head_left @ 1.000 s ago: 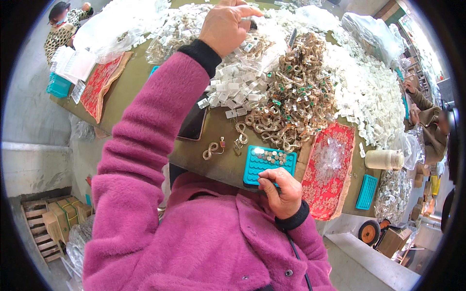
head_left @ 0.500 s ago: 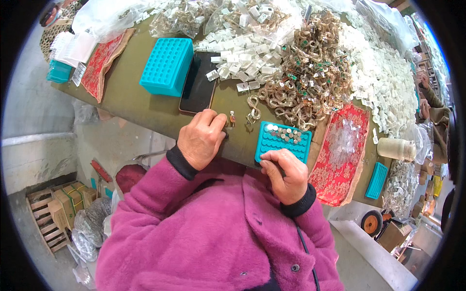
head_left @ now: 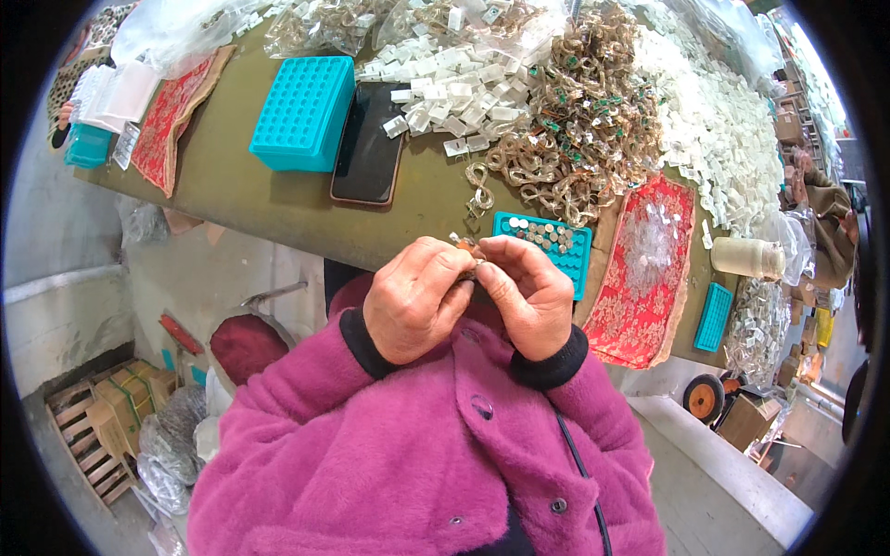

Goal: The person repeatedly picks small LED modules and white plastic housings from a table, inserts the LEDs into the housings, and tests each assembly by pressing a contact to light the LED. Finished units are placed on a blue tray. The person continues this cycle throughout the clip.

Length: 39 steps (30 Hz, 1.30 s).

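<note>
My left hand (head_left: 419, 298) and my right hand (head_left: 530, 298) meet in front of my chest at the table's near edge. The fingers of my left hand pinch a small orange-and-white part (head_left: 466, 246), mostly covered by the fingertips. My right thumb and fingers are closed against it, and whatever they hold is hidden. Just beyond the right hand lies a turquoise tray (head_left: 580, 269) with several silver button cells (head_left: 547, 233) in its far rows. A clear coiled wire (head_left: 479, 190) lies alone beyond the hands.
A phone (head_left: 369, 148) lies beside a turquoise block with round holes (head_left: 301, 111). Farther back are heaps of white plastic cases (head_left: 464, 93) and coiled wires (head_left: 593, 120). To the right, a red patterned cloth (head_left: 630, 320) bears clear bits, near a whitish jar (head_left: 747, 258).
My left hand has picked up the small part from the table and come right and toward me. My right hand has left the tray's near edge and moved left to meet it.
</note>
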Motion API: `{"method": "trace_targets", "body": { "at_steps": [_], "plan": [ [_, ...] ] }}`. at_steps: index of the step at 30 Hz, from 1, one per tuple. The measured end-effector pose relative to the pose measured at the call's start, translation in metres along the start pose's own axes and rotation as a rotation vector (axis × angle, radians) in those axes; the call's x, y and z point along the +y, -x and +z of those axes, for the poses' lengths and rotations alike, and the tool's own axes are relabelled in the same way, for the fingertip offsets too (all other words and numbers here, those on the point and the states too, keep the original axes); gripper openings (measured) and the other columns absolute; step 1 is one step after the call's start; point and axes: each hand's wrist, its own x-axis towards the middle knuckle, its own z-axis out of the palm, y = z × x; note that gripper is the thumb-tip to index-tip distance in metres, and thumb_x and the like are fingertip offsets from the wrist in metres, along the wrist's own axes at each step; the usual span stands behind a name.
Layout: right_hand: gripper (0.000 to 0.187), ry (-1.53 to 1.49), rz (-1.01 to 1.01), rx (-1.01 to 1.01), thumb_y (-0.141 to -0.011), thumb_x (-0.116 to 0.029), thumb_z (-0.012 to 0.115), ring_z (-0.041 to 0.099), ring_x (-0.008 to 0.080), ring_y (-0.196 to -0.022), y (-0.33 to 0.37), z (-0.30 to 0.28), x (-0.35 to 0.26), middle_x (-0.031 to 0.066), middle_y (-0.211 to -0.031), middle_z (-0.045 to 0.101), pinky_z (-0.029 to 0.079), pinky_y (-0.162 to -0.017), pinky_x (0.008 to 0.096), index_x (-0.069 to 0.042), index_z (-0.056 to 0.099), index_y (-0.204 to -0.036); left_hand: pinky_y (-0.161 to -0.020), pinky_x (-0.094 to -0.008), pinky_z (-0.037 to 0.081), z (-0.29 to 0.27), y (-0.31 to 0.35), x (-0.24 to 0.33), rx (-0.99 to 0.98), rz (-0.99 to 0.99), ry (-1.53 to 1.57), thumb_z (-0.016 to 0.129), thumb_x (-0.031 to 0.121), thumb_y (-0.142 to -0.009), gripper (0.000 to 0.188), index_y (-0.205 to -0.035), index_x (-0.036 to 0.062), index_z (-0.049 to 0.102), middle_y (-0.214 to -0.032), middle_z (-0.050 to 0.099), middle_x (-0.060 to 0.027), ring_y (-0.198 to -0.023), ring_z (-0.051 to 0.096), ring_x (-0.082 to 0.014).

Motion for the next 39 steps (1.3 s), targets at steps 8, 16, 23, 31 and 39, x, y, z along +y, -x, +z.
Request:
{"method": "trace_targets", "body": {
  "at_steps": [8, 16, 23, 31, 39],
  "plan": [
    [0.020, -0.149, 0.153, -0.032, -0.101, 0.004, 0.064, 0.073, 0.0154, -0.097, 0.007, -0.005, -0.006, 0.0106, -0.109, 0.074, 0.059, -0.087, 0.0286, 0.005, 0.064, -0.121, -0.084, -0.0266, 0.057, -0.006, 0.018, -0.012, 0.050, -0.343, 0.472, 0.073, -0.008, -0.093, 0.029, -0.118, -0.0026, 0.061, -0.121, 0.061, -0.0084, -0.100, 0.067, -0.0124],
    [0.021, 0.132, -0.083, -0.072, -0.096, 0.007, 0.068, 0.071, 0.0150, -0.088, 0.009, -0.005, -0.003, 0.0078, -0.100, 0.072, 0.058, -0.076, 0.0280, 0.002, 0.065, -0.117, -0.082, -0.0311, 0.063, 0.000, 0.019, -0.019, -0.048, -0.622, 0.984, 0.069, -0.004, -0.099, 0.025, -0.123, -0.0028, 0.062, -0.103, 0.072, -0.0102, -0.090, 0.073, -0.0174],
    [0.022, 0.656, -0.589, -0.013, -0.082, 0.010, 0.079, 0.069, 0.0231, -0.079, 0.006, -0.013, -0.007, 0.0126, -0.091, 0.069, 0.056, -0.069, 0.0317, 0.001, 0.071, -0.101, -0.076, -0.0328, 0.065, 0.000, 0.018, -0.016, -0.026, -0.738, 1.177, 0.068, -0.006, -0.099, 0.012, -0.109, -0.0031, 0.063, -0.104, 0.073, -0.0134, -0.089, 0.074, -0.0176],
    [0.018, 0.620, -0.483, 0.027, -0.082, 0.009, 0.078, 0.066, 0.0217, -0.074, 0.012, -0.015, -0.011, 0.0117, -0.087, 0.068, 0.053, -0.066, 0.0315, 0.001, 0.069, -0.096, -0.082, -0.0298, 0.061, 0.005, 0.017, -0.010, -0.027, -0.183, 0.428, 0.070, -0.011, -0.092, 0.022, -0.112, -0.0033, 0.075, -0.105, 0.074, -0.0139, -0.093, 0.074, -0.0199],
    [0.017, 0.624, -0.404, 0.005, -0.081, 0.010, 0.076, 0.066, 0.0205, -0.072, 0.013, -0.021, -0.011, 0.0105, -0.084, 0.066, 0.052, -0.065, 0.0312, 0.001, 0.069, -0.094, -0.084, -0.0337, 0.059, 0.011, 0.012, -0.004, 0.002, -0.195, 0.340, 0.076, -0.010, -0.085, 0.029, -0.111, 0.0020, 0.077, -0.109, 0.074, -0.0134, -0.096, 0.073, -0.0261]
  ]
}}
